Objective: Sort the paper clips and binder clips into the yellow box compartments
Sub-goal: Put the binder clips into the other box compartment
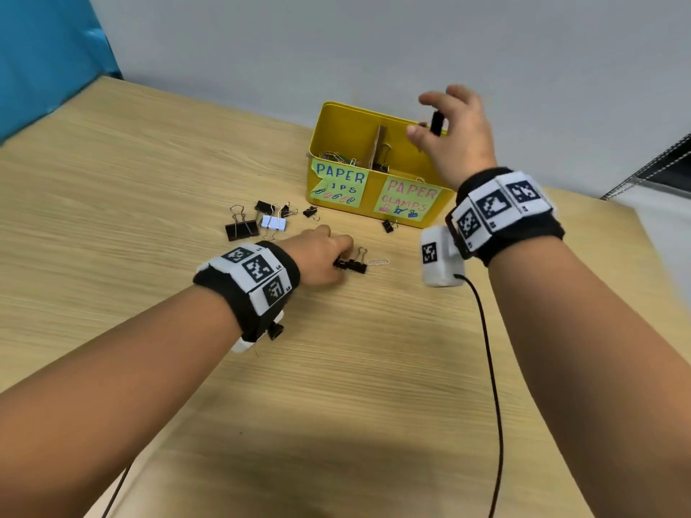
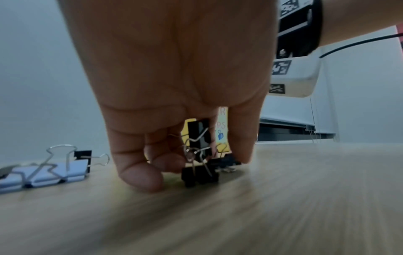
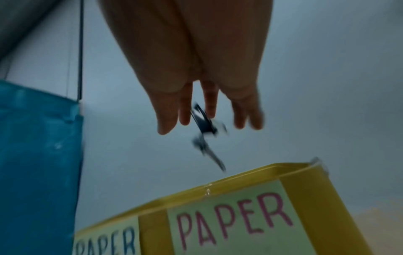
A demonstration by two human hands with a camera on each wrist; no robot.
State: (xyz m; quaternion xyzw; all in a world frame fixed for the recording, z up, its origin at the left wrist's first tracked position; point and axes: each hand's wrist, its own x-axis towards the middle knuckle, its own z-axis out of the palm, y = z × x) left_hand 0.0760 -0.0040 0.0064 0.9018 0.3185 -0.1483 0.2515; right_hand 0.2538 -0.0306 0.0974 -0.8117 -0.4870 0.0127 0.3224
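The yellow box [image 1: 372, 198] stands at the back of the table, split by a cardboard divider [image 1: 379, 143]. Coloured paper clips [image 1: 336, 157] lie in its left compartment. My right hand [image 1: 424, 117] hovers over the right compartment with straight, spread fingers [image 3: 166, 124]. A blurred black binder clip [image 3: 203, 126] hangs just below them, above the box rim [image 3: 283, 168]. My left hand [image 1: 342, 252] rests low on the table and pinches a small black binder clip [image 2: 198, 134]; another black clip [image 2: 200, 174] lies under it. A silver paper clip [image 1: 377, 262] lies just to the right.
Several binder clips lie left of the box: a large black one [image 1: 241, 228], a pale lilac one [image 1: 275, 222], small black ones [image 1: 310, 211]. Another small one [image 1: 388, 226] sits against the box front. A black cable [image 1: 486, 349] crosses the table on the right. A blue panel [image 1: 45, 50] stands at far left.
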